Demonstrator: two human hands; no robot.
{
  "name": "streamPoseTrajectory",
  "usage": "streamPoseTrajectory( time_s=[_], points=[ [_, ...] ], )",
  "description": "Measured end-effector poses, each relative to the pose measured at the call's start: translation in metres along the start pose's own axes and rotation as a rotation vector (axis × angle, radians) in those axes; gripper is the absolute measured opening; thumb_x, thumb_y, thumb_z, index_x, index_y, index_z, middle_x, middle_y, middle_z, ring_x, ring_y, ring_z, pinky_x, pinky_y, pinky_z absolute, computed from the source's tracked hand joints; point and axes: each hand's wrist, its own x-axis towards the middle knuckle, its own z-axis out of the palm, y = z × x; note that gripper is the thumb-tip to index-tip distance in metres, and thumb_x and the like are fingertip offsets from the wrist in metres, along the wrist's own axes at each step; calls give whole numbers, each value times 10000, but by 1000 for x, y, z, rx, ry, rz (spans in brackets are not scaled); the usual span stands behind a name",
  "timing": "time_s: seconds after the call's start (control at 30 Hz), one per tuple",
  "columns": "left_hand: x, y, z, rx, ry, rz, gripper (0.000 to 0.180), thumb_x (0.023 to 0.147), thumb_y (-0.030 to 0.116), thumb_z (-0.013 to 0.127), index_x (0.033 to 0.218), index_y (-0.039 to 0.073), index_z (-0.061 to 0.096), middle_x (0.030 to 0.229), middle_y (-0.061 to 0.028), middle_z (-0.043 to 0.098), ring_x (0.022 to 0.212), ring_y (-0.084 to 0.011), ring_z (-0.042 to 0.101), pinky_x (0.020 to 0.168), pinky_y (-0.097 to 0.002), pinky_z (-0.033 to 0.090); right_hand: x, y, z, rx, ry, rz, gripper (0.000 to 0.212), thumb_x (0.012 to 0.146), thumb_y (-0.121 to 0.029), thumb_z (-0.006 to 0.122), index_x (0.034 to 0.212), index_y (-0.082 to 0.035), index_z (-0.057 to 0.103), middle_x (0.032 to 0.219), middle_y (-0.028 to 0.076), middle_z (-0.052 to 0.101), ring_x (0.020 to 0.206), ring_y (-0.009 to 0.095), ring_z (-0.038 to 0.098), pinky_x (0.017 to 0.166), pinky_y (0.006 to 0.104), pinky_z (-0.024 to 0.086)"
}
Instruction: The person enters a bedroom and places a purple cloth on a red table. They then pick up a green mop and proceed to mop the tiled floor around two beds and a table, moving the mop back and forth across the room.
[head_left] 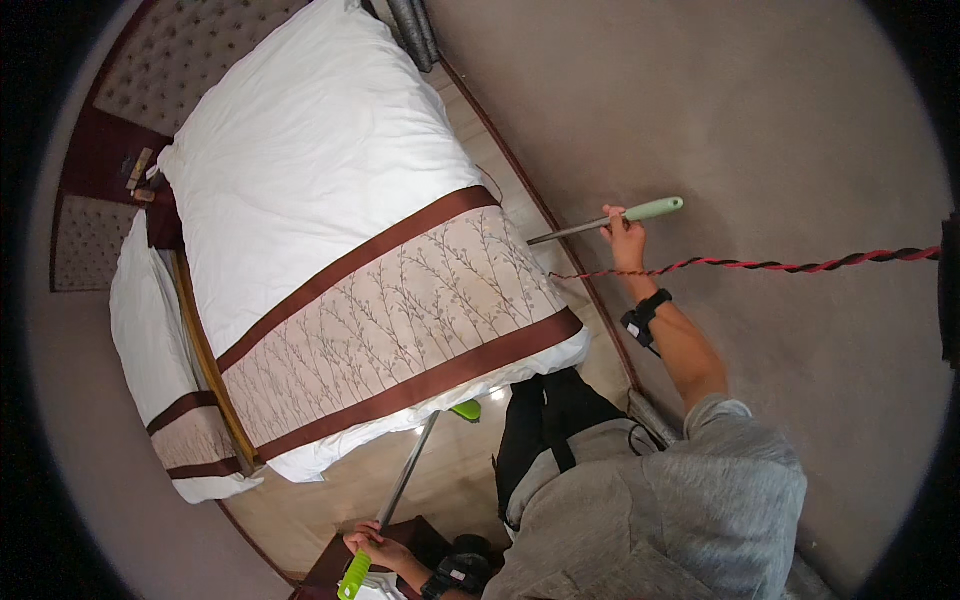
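Note:
My left hand (pixel 372 543), low in the head view, is closed around a metal pole (pixel 408 468) with a bright green grip (pixel 354 577). The pole slants up to the foot of the bed, and its far end is hidden there. Next to that end, a bright green piece (pixel 467 410) shows on the floor; whether it belongs to the pole is unclear. At the right, my right hand (pixel 627 242) grips a second pole (pixel 570 234) just below its pale green handle (pixel 655 208). That shaft runs down beside the bed, its lower end out of sight.
A large bed (pixel 320 150) with a brown-edged, branch-patterned runner (pixel 400 300) stands ahead. Beyond it is a second bed (pixel 155 320). A grey-brown wall (pixel 780 130) rises at the right. A twisted red-and-black cord (pixel 800 267) crosses by my right wrist. Dark furniture (pixel 425 540) stands near my left hand.

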Motion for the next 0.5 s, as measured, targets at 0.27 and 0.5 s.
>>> streamPoseTrajectory(
  time_s=[0.27, 0.5],
  points=[
    [-2, -1, -7, -8, -42, -35, 251, 891, 215, 497, 717, 103, 354, 568, -19, 298, 599, -169, 405, 643, -316, 393, -4, 18, -35, 265, -89, -139, 76, 881, -34, 518, 888, -94, 563, 1130, 61, 633, 972, 129, 577, 788, 252, 451],
    [-8, 2, -12, 7, -92, -36, 273, 912, 231, 501, 716, 119, 347, 559, -9, 301, 592, -163, 395, 649, -309, 384, 20, 44, -58, 312, -324, -16, 233, 731, 113, 435, 845, -77, 508, 1255, 108, 570, 1177, 171, 491, 896, 236, 386]
  ],
)
